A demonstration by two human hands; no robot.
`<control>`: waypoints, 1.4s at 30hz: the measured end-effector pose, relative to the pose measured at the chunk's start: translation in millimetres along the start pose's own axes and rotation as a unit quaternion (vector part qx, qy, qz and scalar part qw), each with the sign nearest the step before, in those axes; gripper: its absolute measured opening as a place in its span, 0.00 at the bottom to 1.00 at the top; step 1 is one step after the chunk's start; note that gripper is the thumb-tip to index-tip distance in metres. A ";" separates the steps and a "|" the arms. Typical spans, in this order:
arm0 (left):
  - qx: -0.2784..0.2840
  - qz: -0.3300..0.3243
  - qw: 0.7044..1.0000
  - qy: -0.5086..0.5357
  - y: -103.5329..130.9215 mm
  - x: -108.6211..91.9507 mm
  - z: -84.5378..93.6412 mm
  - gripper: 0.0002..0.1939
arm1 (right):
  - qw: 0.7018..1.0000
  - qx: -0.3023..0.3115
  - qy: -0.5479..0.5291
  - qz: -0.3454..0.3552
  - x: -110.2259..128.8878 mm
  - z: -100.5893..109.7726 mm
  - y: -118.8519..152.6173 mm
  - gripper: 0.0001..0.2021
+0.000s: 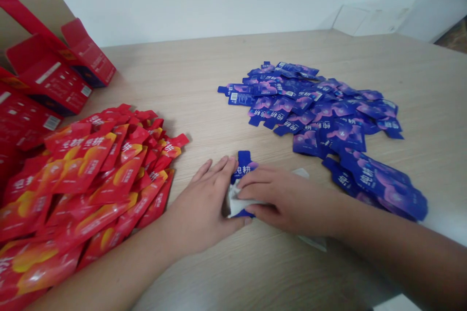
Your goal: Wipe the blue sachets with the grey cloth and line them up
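A single blue spouted pouch [244, 161] with white lettering lies flat on the table between my hands. My left hand [202, 206] rests along its left side, fingers stretched out, with the thumb reaching the bottom edge. My right hand [295, 199] is closed on a crumpled white tissue [239, 204] and presses it onto the pouch, hiding the pouch's middle. Part of a pale translucent sheet [314, 243] shows from under my right hand and wrist.
Red and orange pouches [98, 175] are heaped at left, near open red cartons [47, 80]. A spread of blue-purple pouches [310, 102] covers the wooden table [175, 77] at back right, trailing toward my right forearm. A white wall [219, 0] stands behind.
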State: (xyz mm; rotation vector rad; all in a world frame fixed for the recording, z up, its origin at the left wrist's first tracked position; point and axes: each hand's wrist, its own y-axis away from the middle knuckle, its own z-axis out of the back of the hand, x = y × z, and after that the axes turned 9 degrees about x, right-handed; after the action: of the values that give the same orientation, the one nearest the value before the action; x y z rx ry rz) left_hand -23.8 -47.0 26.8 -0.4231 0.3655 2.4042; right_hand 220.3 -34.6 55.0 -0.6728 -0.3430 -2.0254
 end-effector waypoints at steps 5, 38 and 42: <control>-0.008 0.000 1.000 0.016 -0.2 0.4 -0.9 0.59 | 1.000 0.017 0.006 -0.021 -9.4 -1.0 -7.2 0.10; -0.020 0.009 1.000 -0.002 -2.1 1.4 -4.9 0.56 | 0.998 0.060 -0.007 -0.007 -12.7 2.7 -9.0 0.07; -0.020 0.010 1.000 -0.003 -1.6 1.8 -3.3 0.57 | 0.999 0.036 0.015 -0.014 -12.1 -3.1 -9.5 0.08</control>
State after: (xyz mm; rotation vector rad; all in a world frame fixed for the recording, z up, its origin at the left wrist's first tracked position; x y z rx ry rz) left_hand -23.5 -46.0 22.8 -0.4308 0.3204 2.4348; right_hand 216.1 -22.6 45.6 -0.5963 -0.4072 -2.0371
